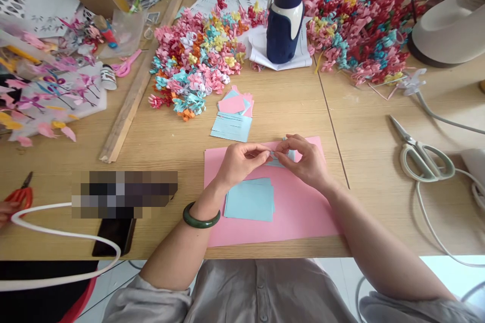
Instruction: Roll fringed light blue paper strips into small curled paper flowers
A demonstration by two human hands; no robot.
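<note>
Above a pink sheet, my left hand and my right hand meet, fingertips nearly touching. Both hands pinch a small light blue paper piece, partly hidden by the fingers; what is being shaped in it is too small to make out. Just below my hands, a stack of plain light blue paper lies on the pink sheet. Beyond the sheet are light blue slips with slits, and above them some pink pieces.
Piles of colourful curled paper lie at the back beside a blue-and-white bottle. Scissors rest at right, near white cables. At left are a wooden strip, a black phone and another person's hand at red-handled pliers.
</note>
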